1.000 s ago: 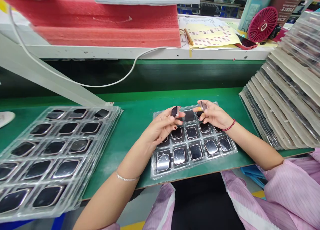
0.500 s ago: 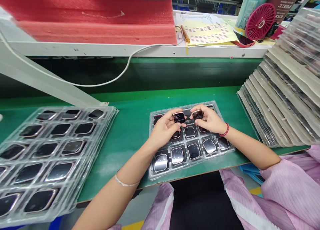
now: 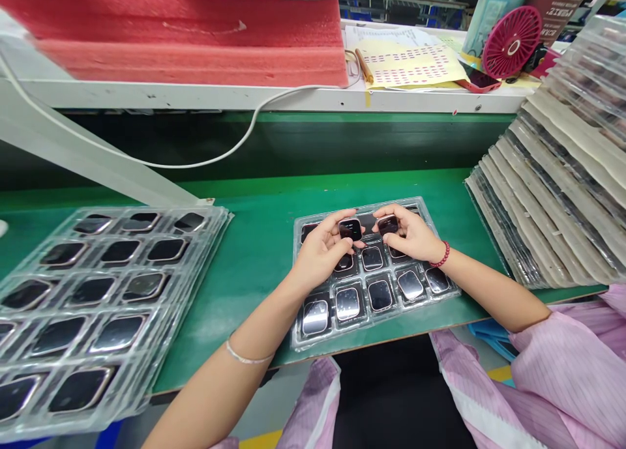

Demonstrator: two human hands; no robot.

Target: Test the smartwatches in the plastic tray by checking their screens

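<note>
My left hand [image 3: 323, 250] grips a smartwatch body [image 3: 350, 229] by its edges, its dark glass face turned up toward me. In my right hand [image 3: 413, 237] is a second smartwatch body [image 3: 388, 225], pinched between thumb and fingers. Both are held side by side, a small gap apart, above the far rows of a clear plastic tray [image 3: 293, 342]. More watch bodies sit in its pockets, such as the watch body [image 3: 380, 295] in the front row. My hands and wrists hide part of the tray's back and middle rows.
Stacked clear trays [image 3: 166, 345] of watch bodies stand at the left on the green table [image 3: 254, 266]. A tall leaning stack of filled trays [image 3: 548, 208] is at the right. Above, a white shelf [image 3: 415, 100] bears red foam [image 3: 195, 45], papers, a pink fan [image 3: 512, 43] and a hanging white cable [image 3: 186, 167].
Both hands keep their hold on the watch bodies in almost the same place. The whole view has shifted very slightly.
</note>
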